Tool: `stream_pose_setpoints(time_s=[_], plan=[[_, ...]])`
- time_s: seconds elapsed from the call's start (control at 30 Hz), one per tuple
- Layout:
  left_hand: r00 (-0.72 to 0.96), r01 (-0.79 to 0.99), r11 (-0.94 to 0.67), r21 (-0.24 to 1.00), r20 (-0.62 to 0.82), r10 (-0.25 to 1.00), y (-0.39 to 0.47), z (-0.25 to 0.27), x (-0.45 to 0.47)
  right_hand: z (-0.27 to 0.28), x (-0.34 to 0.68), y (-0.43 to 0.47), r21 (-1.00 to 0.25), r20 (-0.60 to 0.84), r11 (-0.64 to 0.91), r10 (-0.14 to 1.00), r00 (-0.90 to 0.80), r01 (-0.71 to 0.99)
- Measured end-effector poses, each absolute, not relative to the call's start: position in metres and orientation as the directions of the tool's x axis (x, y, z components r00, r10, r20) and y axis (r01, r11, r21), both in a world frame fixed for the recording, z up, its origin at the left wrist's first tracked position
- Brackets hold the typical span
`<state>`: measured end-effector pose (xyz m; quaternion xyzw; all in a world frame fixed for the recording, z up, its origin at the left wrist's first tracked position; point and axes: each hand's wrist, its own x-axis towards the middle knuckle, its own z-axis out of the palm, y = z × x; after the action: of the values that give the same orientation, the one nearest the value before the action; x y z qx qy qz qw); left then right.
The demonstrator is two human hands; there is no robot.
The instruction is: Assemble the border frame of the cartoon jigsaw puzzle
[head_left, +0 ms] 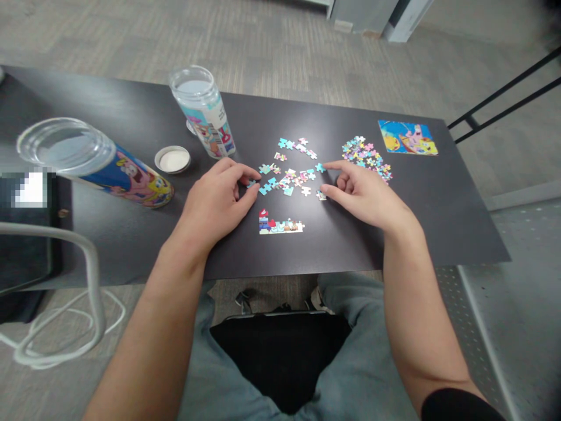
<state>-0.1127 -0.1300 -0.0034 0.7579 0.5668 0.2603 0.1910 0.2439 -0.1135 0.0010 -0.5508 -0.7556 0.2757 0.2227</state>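
Note:
Loose jigsaw pieces (290, 174) lie scattered on the dark table between my two hands. My left hand (219, 196) rests at their left side, thumb and index finger apart. A blue puzzle piece (251, 183) shows in the gap between those fingertips, lying on the table as far as I can see. From the right, my right hand (359, 190) reaches in with its index fingertip at a blue piece (319, 168). Its thumb is apart, close to a pale piece (321, 196); the other fingers are curled. Nearer me lies a joined puzzle strip (280, 225), L-shaped.
A heap of puzzle pieces (366, 156) lies beyond my right hand, near a cartoon picture card (408, 138). To the left are a clear printed canister (205, 117), a larger blue canister (127, 175) and a round lid (172, 159). A white cable (93, 275) hangs at the left edge.

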Motion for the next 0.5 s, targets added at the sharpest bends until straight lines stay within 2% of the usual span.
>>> stream_pose_setpoints(time_s=[0.5], plan=[[0.22, 0.747, -0.288, 0.6, 0.187, 0.958, -0.1301, -0.0021, -0.1131, 0.0033, 0.2423, -0.1142, -0.658, 0.005, 0.228, 0.954, -0.299, 0.718]])
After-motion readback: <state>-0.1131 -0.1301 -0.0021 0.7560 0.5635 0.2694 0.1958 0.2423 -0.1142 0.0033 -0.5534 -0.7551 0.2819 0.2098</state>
